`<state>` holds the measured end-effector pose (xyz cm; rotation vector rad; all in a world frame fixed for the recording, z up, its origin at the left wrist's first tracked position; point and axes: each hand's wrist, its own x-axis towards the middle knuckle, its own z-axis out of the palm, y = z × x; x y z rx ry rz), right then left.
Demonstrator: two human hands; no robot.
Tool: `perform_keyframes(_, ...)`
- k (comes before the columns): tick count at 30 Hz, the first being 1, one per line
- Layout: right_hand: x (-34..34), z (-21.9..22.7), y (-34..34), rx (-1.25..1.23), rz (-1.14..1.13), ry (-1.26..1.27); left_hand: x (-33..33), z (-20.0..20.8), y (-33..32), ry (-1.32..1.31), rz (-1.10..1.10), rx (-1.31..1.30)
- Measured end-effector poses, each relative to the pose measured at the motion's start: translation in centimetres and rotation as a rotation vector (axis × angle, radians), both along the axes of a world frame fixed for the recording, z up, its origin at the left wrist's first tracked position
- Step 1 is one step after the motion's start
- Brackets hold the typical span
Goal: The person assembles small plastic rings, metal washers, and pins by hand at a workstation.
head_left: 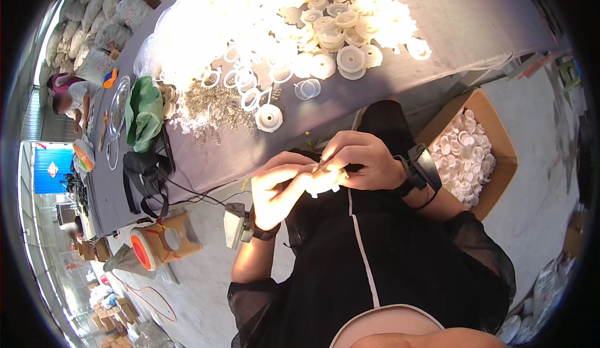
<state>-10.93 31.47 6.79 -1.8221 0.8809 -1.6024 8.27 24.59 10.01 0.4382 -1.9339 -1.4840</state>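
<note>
- Left hand (275, 182): forearm raised, fingers curled inward, fingertips pinching a small, pale, irregular plastic piece (324, 182);
- Right hand (365, 164): forearm slanting in from the lower right, thumb and fingers bent, gripping the same piece;
- The piece is between both hands, just off the near edge of the grey desk (337, 107);
- A white, round, flanged plastic cap (269, 118) lies near that edge.

The left hand (275, 184) and right hand (367, 162) are close together, fingers curled, both elbows bent.
</note>
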Motion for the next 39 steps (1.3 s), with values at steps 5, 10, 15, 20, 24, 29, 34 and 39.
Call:
perform_keyframes(5, -0.1, 0.0, -0.1, -0.091, -0.043, 0.100, -0.6, 0.5, 0.7, -0.119, 0.032, -0.169)
perform_keyframes(10, -0.6, -0.5, 0.1, -0.169, -0.080, 0.240, -0.8, 1.0, 1.6, -0.177, 0.054, -0.216)
perform_keyframes(15, -0.5, -0.2, 0.2, -0.215, -0.145, 0.306, -0.8, 0.1, 2.0, -0.100, 0.142, -0.485)
perform_keyframes(20, -0.5, -0.6, 0.2, -0.246, -0.138, 0.230, -0.8, -1.1, 2.0, 0.019, 0.073, -0.347)
perform_keyframes(24, -0.9, -0.5, -0.2, -0.329, -0.157, 0.264, -1.0, -2.5, 1.5, 0.094, 0.024, -0.348)
perform_keyframes(29, -1.0, -1.7, 0.3, -0.182, -0.189, 0.212, -2.3, -3.3, 1.6, 0.082, 0.037, -0.121)
perform_keyframes(34, -1.8, -3.4, 1.2, 0.062, -0.214, 0.115, -4.0, -5.2, 1.5, 0.056, 0.063, -0.069)
perform_keyframes(39, -2.2, -4.3, 1.2, 0.215, -0.320, -0.043, -7.1, -5.0, 1.4, 0.179, 0.089, 0.401)
